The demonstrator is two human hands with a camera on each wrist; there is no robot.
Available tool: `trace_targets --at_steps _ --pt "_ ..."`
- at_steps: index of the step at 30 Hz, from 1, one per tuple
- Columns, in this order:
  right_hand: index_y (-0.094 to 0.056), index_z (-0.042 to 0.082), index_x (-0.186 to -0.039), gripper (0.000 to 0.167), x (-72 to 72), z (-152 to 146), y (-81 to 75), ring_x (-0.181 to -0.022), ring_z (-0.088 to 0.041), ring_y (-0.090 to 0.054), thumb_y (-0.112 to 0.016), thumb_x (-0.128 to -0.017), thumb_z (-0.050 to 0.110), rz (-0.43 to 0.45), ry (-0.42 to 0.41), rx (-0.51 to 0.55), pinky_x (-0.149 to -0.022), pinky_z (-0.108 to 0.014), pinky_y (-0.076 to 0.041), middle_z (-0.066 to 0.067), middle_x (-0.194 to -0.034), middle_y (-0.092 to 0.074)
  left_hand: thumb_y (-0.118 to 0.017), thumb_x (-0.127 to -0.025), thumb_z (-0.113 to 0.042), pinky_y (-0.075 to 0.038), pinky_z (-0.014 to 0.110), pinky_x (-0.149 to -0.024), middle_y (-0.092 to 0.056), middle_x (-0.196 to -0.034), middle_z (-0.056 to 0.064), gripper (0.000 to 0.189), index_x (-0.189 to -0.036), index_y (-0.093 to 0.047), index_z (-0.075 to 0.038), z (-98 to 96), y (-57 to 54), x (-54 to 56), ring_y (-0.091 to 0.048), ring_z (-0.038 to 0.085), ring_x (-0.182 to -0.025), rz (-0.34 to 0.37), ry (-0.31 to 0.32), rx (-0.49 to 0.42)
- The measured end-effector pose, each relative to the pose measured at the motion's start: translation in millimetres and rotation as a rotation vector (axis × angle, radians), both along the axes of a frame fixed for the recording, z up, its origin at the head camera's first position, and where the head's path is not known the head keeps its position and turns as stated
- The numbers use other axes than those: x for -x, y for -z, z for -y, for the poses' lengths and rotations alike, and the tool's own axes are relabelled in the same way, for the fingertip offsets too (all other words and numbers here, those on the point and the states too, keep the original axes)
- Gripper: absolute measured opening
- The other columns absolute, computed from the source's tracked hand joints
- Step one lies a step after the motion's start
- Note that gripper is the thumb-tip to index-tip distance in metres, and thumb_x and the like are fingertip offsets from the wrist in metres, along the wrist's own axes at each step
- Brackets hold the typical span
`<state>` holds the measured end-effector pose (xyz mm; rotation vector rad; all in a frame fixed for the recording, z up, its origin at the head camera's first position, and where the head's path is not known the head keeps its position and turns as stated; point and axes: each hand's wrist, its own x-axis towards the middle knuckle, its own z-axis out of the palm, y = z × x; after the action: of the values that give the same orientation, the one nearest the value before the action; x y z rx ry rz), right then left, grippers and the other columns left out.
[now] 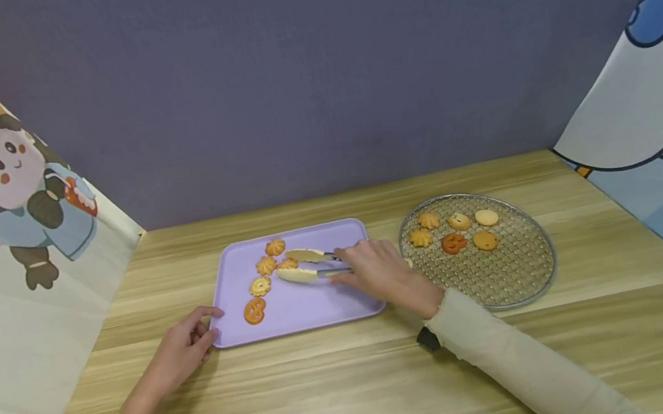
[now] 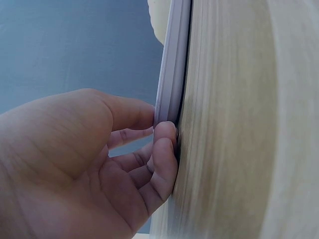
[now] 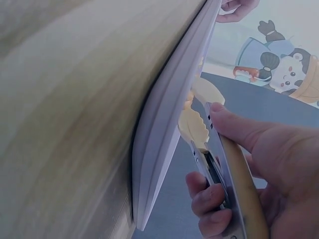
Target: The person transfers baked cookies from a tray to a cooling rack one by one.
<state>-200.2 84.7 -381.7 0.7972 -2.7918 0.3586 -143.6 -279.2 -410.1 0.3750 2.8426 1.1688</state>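
Note:
My right hand (image 1: 379,272) grips a pair of tongs (image 3: 232,169), thumb on one arm and fingers curled around the other. Their cream scalloped tips (image 1: 298,274) are spread low over a lilac tray (image 1: 327,310), with a flower-shaped cookie (image 1: 286,264) between them. Left of that cookie a slanting row lies on the tray: two swirled cookies (image 1: 266,265), a ring-shaped cookie (image 1: 260,286) and a pretzel (image 1: 254,310). At the tray's left edge my left hand (image 1: 182,348) pinches the rim between thumb and curled fingers, as the left wrist view shows.
To the right of the tray stands a round wire rack (image 1: 507,278) bearing several cookies, among them a reddish-brown pretzel (image 1: 454,243) and a pale round cookie (image 1: 486,217). Both lie on a wood-grain table (image 1: 307,394). A dark panel (image 1: 316,96) rises behind, with printed side walls.

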Motion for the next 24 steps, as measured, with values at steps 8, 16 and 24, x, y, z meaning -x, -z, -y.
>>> trace_targets --at_steps 8,16,24 --pt "-0.072 0.011 -0.111 0.042 0.7 -2 -1.3 -0.048 -0.009 -0.048 -0.073 -0.088 0.046 -0.014 -0.017 -0.023 -0.039 -0.021 -0.038 0.002 -0.071 -0.058 -0.058 -0.097 0.001 -0.046 0.025 -0.048 -0.056 -0.075 0.006 0.029 -0.125 -0.058 -0.001 2.5 1.9 2.3 -0.052 0.012 -0.058 0.009 -0.013 0.016" --pt "-0.070 0.014 -0.118 0.046 -4.1 -5 -3.4 -0.045 -0.007 -0.043 -0.070 -0.089 0.050 -0.033 -0.041 -0.039 -0.037 -0.021 -0.034 0.006 -0.064 -0.053 -0.056 -0.097 0.001 -0.047 0.025 -0.048 -0.056 -0.076 0.007 0.028 -0.125 -0.058 -0.001 3.1 2.0 3.7 -0.053 0.013 -0.058 0.019 -0.016 0.020" --pt "-0.070 0.014 -0.122 0.049 -14.8 -19 -6.1 -0.041 -0.005 -0.034 -0.070 -0.089 0.050 -0.156 -0.081 -0.059 -0.035 -0.019 -0.024 0.003 -0.060 -0.053 -0.057 -0.098 0.000 -0.045 0.025 -0.047 -0.056 -0.075 0.006 0.027 -0.125 -0.058 0.000 0.9 1.0 0.6 -0.052 0.012 -0.057 0.015 -0.007 0.003"
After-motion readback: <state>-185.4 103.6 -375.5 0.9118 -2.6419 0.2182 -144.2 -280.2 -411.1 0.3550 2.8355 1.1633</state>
